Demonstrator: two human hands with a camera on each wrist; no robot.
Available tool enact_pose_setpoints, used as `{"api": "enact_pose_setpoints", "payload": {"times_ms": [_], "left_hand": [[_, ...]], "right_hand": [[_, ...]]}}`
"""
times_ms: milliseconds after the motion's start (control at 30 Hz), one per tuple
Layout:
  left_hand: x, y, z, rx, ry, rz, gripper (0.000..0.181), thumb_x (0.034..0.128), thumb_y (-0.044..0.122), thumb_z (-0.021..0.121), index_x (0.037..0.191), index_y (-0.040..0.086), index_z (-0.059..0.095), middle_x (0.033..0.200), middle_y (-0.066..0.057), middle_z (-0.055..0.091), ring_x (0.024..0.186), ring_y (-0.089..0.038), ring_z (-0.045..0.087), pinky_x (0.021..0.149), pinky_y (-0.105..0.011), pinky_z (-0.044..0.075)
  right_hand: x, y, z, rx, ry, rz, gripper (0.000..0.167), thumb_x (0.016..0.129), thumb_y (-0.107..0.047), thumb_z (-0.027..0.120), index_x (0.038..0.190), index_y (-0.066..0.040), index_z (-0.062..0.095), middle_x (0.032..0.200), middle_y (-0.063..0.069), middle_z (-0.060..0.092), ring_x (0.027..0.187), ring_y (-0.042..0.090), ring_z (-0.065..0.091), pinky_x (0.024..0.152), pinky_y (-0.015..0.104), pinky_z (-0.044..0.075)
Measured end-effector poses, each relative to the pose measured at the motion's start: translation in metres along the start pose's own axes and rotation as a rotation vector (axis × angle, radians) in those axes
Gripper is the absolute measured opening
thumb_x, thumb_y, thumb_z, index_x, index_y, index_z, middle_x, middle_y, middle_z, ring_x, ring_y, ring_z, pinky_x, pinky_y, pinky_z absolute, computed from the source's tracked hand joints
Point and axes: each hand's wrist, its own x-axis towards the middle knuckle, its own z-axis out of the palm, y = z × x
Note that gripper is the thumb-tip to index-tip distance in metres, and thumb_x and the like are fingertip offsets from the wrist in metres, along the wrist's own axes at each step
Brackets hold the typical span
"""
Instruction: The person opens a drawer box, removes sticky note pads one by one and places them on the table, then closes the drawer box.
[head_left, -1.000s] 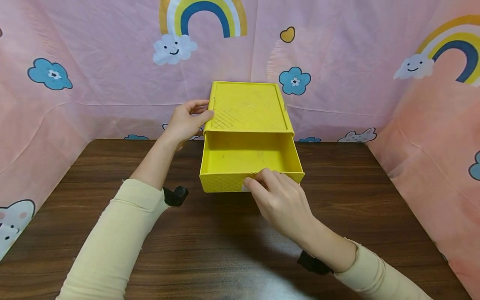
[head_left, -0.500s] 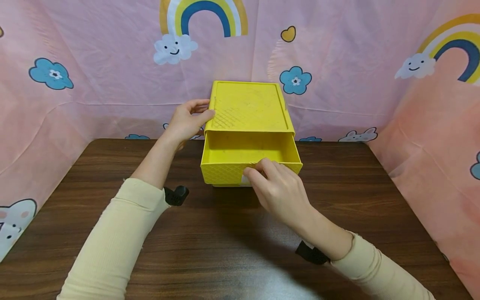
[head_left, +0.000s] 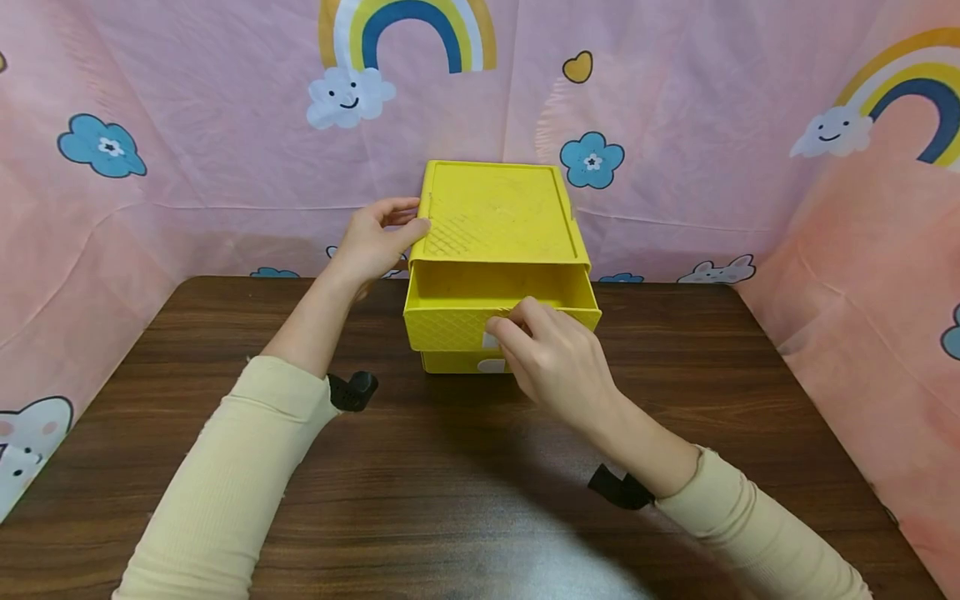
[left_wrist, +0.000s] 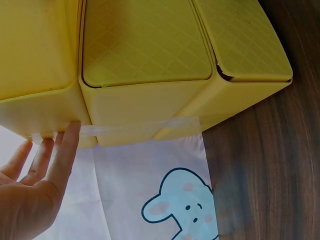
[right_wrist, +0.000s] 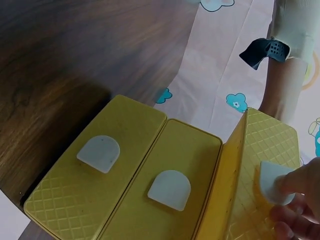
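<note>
A yellow drawer cabinet (head_left: 495,208) with three stacked drawers stands toward the back of the table. Its top drawer (head_left: 442,331) is pulled partway out. My right hand (head_left: 558,358) pinches the white handle (right_wrist: 272,182) on that drawer's front, thumb pressed on its face. My left hand (head_left: 375,242) steadies the cabinet's left side, thumb at the top edge; in the left wrist view its straight fingers (left_wrist: 66,150) touch the side wall. The middle drawer (right_wrist: 192,150) and bottom drawer (right_wrist: 125,122) are shut, each with a white handle.
The dark wooden table (head_left: 375,500) extends in front of the cabinet and to both sides. A pink cloth backdrop (head_left: 225,150) with rainbows and flowers hangs close behind it. Clear tape (left_wrist: 170,125) runs along the cabinet's side.
My right hand has pushed the top drawer inward, away from me, so less of its inside shows and the lower front has come into view. The left hand stays put.
</note>
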Motion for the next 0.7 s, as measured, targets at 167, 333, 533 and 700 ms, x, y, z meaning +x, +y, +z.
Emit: {"api": "enact_pose_setpoints", "payload": {"times_ms": [167, 333, 533, 700], "left_hand": [[0.000, 0.001, 0.000, 0.015, 0.006, 0.005, 0.052, 0.0905, 0.033, 0.057, 0.139, 0.018, 0.042, 0.135, -0.007, 0.045, 0.117, -0.021, 0.049, 0.080, -0.034, 0.053], [-0.001, 0.000, -0.001, 0.031, 0.008, 0.009, 0.052, 0.0907, 0.034, 0.056, 0.138, 0.019, 0.043, 0.135, -0.007, 0.045, 0.119, -0.021, 0.048, 0.081, -0.034, 0.052], [0.000, 0.000, -0.001, 0.024, 0.002, 0.004, 0.052, 0.0908, 0.033, 0.056, 0.139, 0.019, 0.042, 0.135, -0.007, 0.044, 0.117, -0.021, 0.049, 0.080, -0.034, 0.053], [-0.001, 0.000, -0.001, 0.033, -0.001, 0.013, 0.052, 0.0912, 0.033, 0.055, 0.139, 0.019, 0.042, 0.136, -0.007, 0.044, 0.118, -0.022, 0.048, 0.080, -0.035, 0.052]], "right_hand": [[0.002, 0.003, 0.001, -0.010, -0.017, -0.002, 0.013, 0.084, -0.004, 0.058, 0.091, -0.012, 0.066, 0.077, 0.003, 0.054, 0.055, 0.015, 0.048, 0.043, 0.023, 0.038], [0.004, 0.008, 0.005, -0.017, -0.028, -0.001, 0.013, 0.085, -0.004, 0.057, 0.091, -0.011, 0.066, 0.077, 0.004, 0.054, 0.055, 0.015, 0.049, 0.044, 0.023, 0.038], [0.006, 0.013, 0.009, -0.006, -0.047, 0.019, 0.012, 0.086, -0.005, 0.057, 0.091, -0.011, 0.067, 0.078, 0.005, 0.055, 0.056, 0.016, 0.050, 0.045, 0.023, 0.040], [0.008, 0.017, 0.013, 0.002, -0.059, 0.034, 0.011, 0.087, -0.006, 0.057, 0.091, -0.011, 0.066, 0.078, 0.005, 0.053, 0.056, 0.015, 0.047, 0.044, 0.023, 0.039]]}}
